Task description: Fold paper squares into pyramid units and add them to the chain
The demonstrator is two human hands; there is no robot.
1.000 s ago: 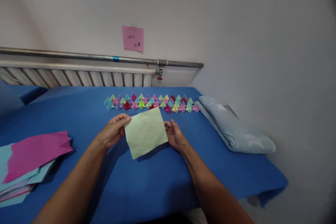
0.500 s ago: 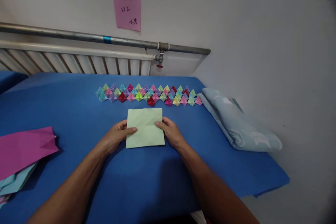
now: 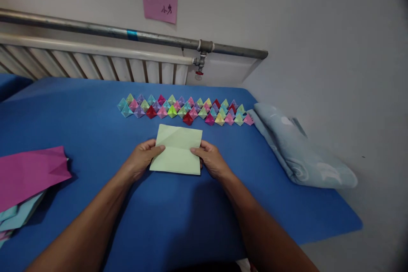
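The left hand (image 3: 142,159) and right hand (image 3: 213,160) pinch opposite side edges of a pale green sheet of paper (image 3: 177,159), thumbs on top, over the blue cover (image 3: 153,229). The sheet looks light and thin, likely to crease or tear if tugged, and best held by its edges, near the crosswise crease. Beyond it lie rows of small folded-paper pieces (image 3: 172,111), likely easy to crush.
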